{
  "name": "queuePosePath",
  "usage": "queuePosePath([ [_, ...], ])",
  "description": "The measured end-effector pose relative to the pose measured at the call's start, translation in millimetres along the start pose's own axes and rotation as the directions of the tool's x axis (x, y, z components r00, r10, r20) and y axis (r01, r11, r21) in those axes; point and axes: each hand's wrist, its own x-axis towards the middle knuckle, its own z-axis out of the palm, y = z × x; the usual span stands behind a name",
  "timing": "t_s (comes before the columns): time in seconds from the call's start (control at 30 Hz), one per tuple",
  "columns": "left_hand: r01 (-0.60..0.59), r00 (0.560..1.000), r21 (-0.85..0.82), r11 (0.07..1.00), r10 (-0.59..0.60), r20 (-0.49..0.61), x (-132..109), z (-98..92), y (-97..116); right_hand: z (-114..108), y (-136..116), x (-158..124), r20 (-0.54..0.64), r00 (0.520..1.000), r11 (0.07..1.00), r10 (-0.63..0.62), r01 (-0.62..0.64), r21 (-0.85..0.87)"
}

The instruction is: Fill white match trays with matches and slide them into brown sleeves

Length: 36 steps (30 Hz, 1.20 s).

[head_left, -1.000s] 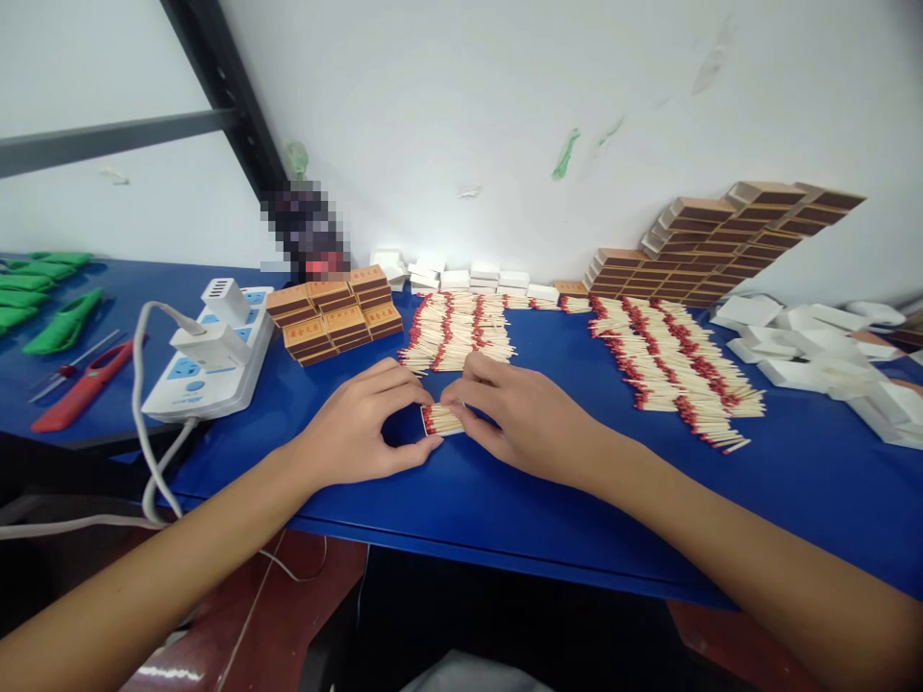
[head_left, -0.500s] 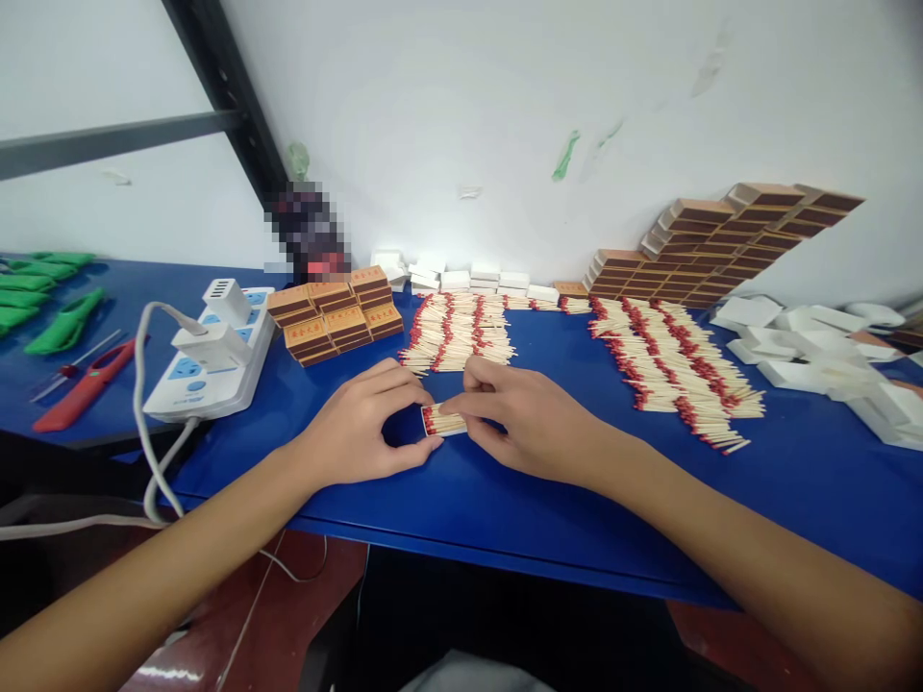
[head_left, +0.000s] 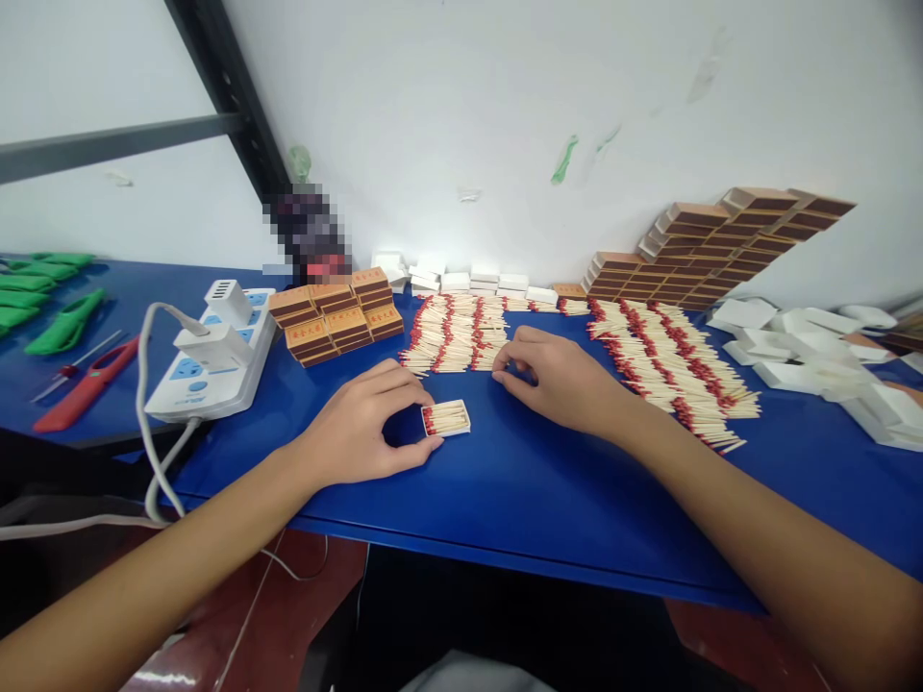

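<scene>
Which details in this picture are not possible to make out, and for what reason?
All in the head view:
- Exact number of matches in the small white tray: too small, overlapping.
- Whether the right hand pinches anything: its curled fingers hide this.
- The dark object behind the matchboxes: pixelated.
- Far-left green objects: cut by the left edge.

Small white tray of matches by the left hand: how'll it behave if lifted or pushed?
The white tray is probably light and easily crushed, given its thin walls. Its matches would likely spill if tipped, since the top is open. Its boxy shape suggests sliding, not rolling, if pushed.
</scene>
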Motion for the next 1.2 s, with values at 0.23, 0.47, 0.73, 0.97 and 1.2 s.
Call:
queuePosePath([
  [0.23,-0.009,1.000,-0.005,1.000,0.009,-0.001,0.4,0.3,0.0,2.0,-3.5,1.5,-0.001,1.000,1.000,-0.015,0.015,0.017],
  [0.47,-0.003,1.000,-0.005,1.000,0.003,0.003,0.1,0.1,0.3,5.1,-0.9,2.3,-0.016,1.000,1.000,-0.018,0.018,0.002],
  [0.73,-0.006,1.000,-0.003,1.000,0.006,0.006,-0.5,0.6,-0.7,4.4,-2.2,2.7,-0.009,1.000,0.999,-0.011,0.011,-0.033],
  [0.97,0.001,1.000,-0.005,1.000,0.000,0.006,-0.3,-0.3,-0.1,5.4,-2.2,3.4,-0.009,1.000,0.999,-0.015,0.014,-0.036],
  [1.2,-0.008,1.000,-0.005,1.000,0.008,0.007,0.2,0.7,-0.6,5.1,-3.4,3.1,-0.012,1.000,0.998,-0.021,0.020,-0.062],
])
